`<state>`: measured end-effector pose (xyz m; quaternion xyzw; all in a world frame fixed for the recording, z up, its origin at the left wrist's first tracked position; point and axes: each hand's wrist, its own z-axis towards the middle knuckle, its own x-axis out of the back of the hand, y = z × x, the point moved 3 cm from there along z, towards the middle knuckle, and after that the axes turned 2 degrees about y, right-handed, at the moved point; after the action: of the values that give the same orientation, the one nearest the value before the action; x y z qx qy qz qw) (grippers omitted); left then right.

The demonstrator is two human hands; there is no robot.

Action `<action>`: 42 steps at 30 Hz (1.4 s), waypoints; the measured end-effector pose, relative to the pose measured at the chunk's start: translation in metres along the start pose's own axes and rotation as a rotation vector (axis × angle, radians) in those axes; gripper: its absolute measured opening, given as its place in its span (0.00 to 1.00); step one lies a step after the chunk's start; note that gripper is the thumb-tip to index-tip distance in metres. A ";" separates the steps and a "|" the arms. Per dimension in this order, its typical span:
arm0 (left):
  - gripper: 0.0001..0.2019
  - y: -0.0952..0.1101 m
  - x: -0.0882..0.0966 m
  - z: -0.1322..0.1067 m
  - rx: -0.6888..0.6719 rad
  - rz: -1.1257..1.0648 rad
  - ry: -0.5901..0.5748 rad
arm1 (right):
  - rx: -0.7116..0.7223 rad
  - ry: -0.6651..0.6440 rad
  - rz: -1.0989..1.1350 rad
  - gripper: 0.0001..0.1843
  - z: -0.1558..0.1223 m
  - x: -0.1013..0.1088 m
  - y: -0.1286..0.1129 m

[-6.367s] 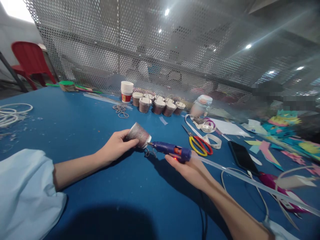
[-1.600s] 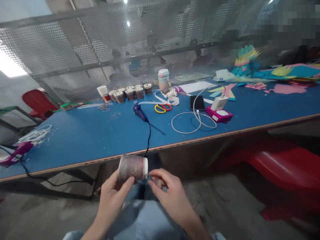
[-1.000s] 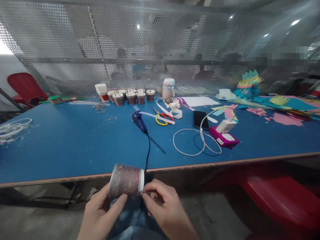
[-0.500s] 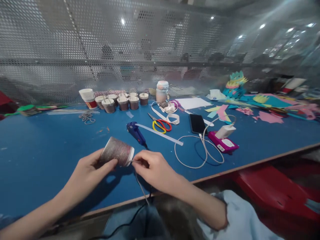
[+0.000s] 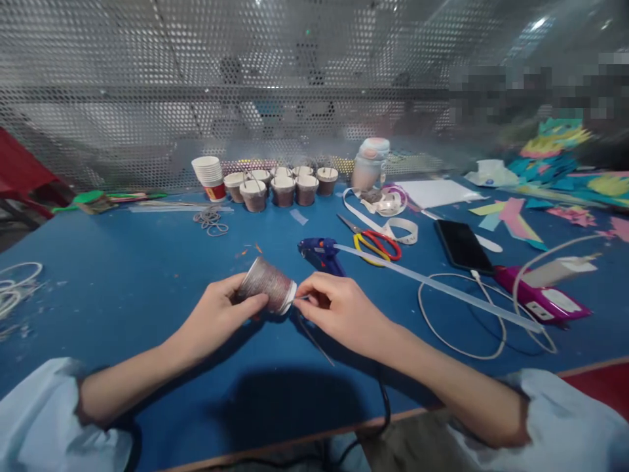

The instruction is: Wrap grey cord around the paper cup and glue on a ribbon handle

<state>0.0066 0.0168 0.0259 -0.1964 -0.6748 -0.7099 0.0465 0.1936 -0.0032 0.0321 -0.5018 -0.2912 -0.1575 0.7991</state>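
A paper cup [image 5: 269, 286] wound with grey-brown cord lies tilted on its side in my left hand [image 5: 219, 316], the thumb along its near side and the fingers behind it. Its white rim points right. At that rim my right hand [image 5: 344, 308] pinches the cord [image 5: 317, 342], whose loose end trails down towards me over the blue table. Just beyond my right hand lies a blue glue gun [image 5: 322, 254] with a long clear glue stick [image 5: 437, 285] in its back. Scissors [image 5: 376, 244] with red and yellow handles rest behind the stick.
Several cord-wrapped cups [image 5: 283, 191] and a stack of paper cups [image 5: 209, 177] stand at the back, near a bottle [image 5: 371, 164]. To the right are a phone [image 5: 462, 246], a looped white cable [image 5: 462, 354] and a purple power strip [image 5: 545, 295]. Loose cord [image 5: 211, 221] lies left.
The view has shifted left and down, so the table's things appear farther right. Both hands keep their hold on the cup and cord; the loose cord end now points more to the right.
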 end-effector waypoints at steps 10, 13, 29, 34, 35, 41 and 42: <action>0.08 -0.010 0.004 0.008 0.022 -0.069 -0.064 | 0.159 0.038 -0.094 0.06 0.006 -0.007 0.001; 0.09 -0.012 0.004 0.007 0.032 -0.053 -0.069 | 0.175 0.056 -0.101 0.07 0.004 -0.009 0.002; 0.07 -0.019 0.003 0.003 -0.043 -0.045 -0.081 | 0.118 0.048 -0.057 0.06 0.005 -0.013 0.008; 0.09 -0.023 0.004 0.003 -0.051 -0.049 -0.096 | 0.112 0.033 -0.049 0.06 0.006 -0.011 0.010; 0.10 -0.025 0.004 0.003 -0.052 -0.044 -0.102 | 0.107 0.031 -0.047 0.06 0.006 -0.011 0.010; 0.11 -0.030 0.006 0.004 -0.057 -0.010 -0.139 | 0.077 0.027 -0.035 0.06 0.006 -0.011 0.011; 0.11 -0.030 0.007 0.003 -0.064 0.002 -0.147 | 0.071 0.027 -0.030 0.06 0.006 -0.011 0.012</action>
<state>-0.0086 0.0239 0.0001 -0.2500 -0.6532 -0.7146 -0.0086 0.1899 0.0068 0.0187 -0.4662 -0.2933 -0.1660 0.8180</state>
